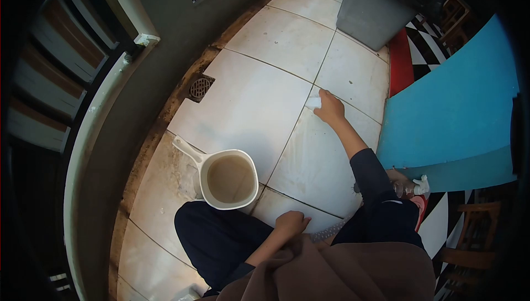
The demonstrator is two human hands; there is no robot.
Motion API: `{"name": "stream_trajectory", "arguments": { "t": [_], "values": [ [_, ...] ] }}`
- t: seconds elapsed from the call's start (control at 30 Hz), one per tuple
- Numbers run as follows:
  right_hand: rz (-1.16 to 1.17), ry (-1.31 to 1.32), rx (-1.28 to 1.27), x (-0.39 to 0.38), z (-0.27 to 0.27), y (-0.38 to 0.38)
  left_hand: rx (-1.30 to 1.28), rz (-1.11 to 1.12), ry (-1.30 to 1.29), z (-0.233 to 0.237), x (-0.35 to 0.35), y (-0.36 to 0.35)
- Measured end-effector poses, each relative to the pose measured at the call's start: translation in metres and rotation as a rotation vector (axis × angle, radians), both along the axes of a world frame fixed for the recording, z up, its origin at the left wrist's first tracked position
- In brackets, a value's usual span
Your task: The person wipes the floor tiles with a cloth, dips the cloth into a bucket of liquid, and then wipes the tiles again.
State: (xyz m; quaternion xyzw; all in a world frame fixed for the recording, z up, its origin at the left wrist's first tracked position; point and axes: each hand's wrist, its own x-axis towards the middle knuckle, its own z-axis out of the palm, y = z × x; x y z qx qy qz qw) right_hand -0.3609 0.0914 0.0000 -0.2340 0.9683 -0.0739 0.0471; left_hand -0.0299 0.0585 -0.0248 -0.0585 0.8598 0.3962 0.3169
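On tile floor (259, 102) ahead: right hand (330, 107) closed on white cloth (313, 103), cloth at fingertips.

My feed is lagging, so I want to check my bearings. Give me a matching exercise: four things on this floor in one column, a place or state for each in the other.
Things:
1. dipper
2. drain
3. bin
4. cloth

Places or states:
A. under the right hand
B. set in the floor beside the wall
C. holds murky water
D. grey, at the far end of the floor

Pairs: 1-C, 2-B, 3-D, 4-A.
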Motion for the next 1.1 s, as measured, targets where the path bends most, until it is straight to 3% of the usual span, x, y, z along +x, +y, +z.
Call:
{"name": "stream_trajectory", "arguments": {
  "t": [0.07, 0.37, 0.67, 0.87, 1.1],
  "values": [
    [-0.052, 0.002, -0.010, -0.013, 0.003, -0.007, -0.011, 0.001, -0.008, -0.002, 0.000, -0.001],
    [0.146, -0.061, -0.017, 0.032, 0.006, 0.009, -0.001, -0.015, -0.003, -0.001, -0.002, 0.004],
    [-0.010, 0.024, -0.008, -0.043, 0.004, -0.006, -0.020, -0.014, -0.035, -0.005, -0.001, 0.001],
    [0.179, -0.019, -0.025, -0.015, 0.004, 0.008, -0.002, -0.025, -0.052, -0.003, -0.003, 0.004],
    [0.019, 0.024, -0.045, -0.064, 0.000, 0.001, -0.017, -0.020, -0.065, -0.003, -0.003, 0.000]
  ]
}}
